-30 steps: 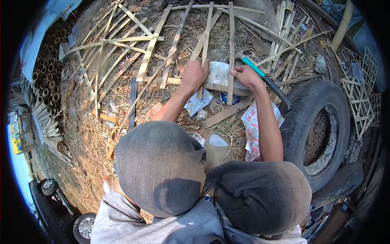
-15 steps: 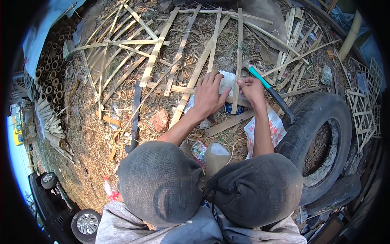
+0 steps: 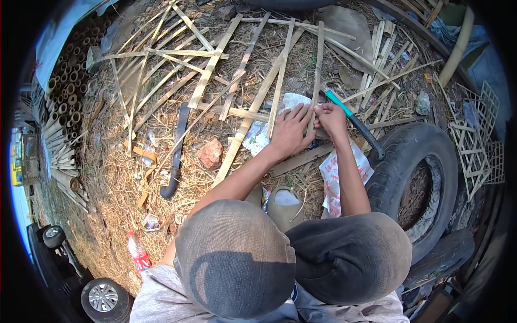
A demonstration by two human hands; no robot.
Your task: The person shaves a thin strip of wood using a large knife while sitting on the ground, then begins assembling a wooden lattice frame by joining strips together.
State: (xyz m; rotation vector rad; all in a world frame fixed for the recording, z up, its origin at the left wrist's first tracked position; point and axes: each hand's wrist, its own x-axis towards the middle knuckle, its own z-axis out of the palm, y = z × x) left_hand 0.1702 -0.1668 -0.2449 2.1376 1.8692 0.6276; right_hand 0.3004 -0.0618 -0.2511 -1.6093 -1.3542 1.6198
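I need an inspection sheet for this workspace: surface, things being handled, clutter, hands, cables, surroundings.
Surface: dirt ground strewn with dry yellow straw.
Things handled: one long, flat, tan bamboo strip; more pale bamboo strips lie crisscrossed beyond.
Clutter: dark-bladed machete with black handle, reddish rough brick chunk, red-and-white plastic bag, clear plastic bottle with red label, teal-and-black-handled tool.
Hands: right hand pinches the strip; left hand lies palm down, fingertips at the strip.
Cables: nothing seen.
Surroundings: large black rubber tyre at right; stacked round bamboo tubes and a silver-rimmed vehicle wheel at left.
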